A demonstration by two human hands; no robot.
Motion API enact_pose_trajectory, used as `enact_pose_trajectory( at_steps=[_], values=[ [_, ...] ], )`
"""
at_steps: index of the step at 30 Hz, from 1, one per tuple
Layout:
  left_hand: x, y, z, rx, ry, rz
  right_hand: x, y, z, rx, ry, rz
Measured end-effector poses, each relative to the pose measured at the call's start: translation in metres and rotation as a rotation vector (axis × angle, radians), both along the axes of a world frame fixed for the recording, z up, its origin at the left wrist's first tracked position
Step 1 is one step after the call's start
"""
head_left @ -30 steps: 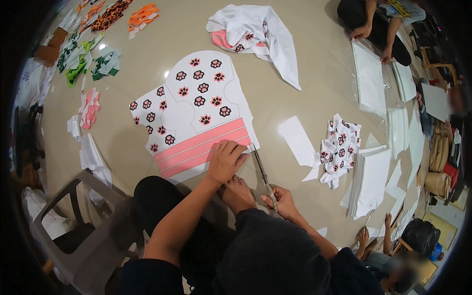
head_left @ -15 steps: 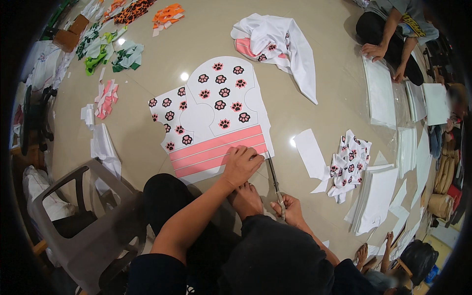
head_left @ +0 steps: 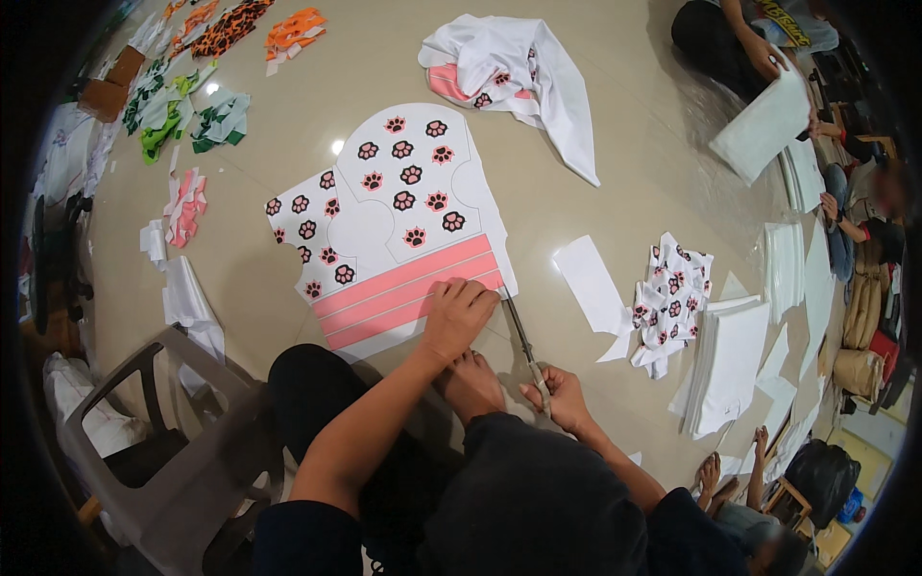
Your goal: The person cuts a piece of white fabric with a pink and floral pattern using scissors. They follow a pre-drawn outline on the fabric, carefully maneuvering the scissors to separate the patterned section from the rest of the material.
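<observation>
A white fabric sheet [head_left: 376,227] printed with paw-print garment pieces and pink stripes lies flat on the floor before me. My left hand [head_left: 459,317] presses down on its striped lower part, close to the right edge, with fingers loosely spread. In my right hand [head_left: 560,396] is a pair of scissors [head_left: 522,343], gripped by the wrapped handles. The blades point up and away to the sheet's lower right edge, where their tips meet the fabric. My bare foot [head_left: 473,382] rests just below the left hand.
Crumpled white paw-print fabric [head_left: 523,72] lies beyond the sheet. To the right are a white offcut [head_left: 590,286], cut paw-print pieces [head_left: 674,300] and a white stack [head_left: 727,370]. A grey plastic chair [head_left: 182,451] stands left. Another person's hand [head_left: 764,58] holds a white packet [head_left: 765,123].
The view has shifted slightly, so the scene sits farther left. The scissors stay at the sheet's lower right edge. The other person has lifted a white packet off the floor.
</observation>
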State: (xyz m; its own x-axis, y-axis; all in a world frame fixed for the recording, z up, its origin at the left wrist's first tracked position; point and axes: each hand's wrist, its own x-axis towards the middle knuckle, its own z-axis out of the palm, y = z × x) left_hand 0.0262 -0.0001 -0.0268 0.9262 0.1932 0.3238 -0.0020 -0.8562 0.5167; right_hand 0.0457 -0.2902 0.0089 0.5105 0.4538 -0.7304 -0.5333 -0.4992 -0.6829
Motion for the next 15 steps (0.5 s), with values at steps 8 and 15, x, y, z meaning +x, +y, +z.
enact_pose_trajectory(
  at_steps=[8, 15],
  values=[
    [-0.0015, 0.0025, 0.0025, -0.013, 0.011, -0.027, 0.0049, 0.004, 0.0082, 0.011, 0.044, -0.004],
    [-0.0006, 0.0026, 0.0053, 0.008, 0.009, -0.02, 0.0063, 0.0031, 0.007, 0.014, 0.077, -0.017]
  ],
)
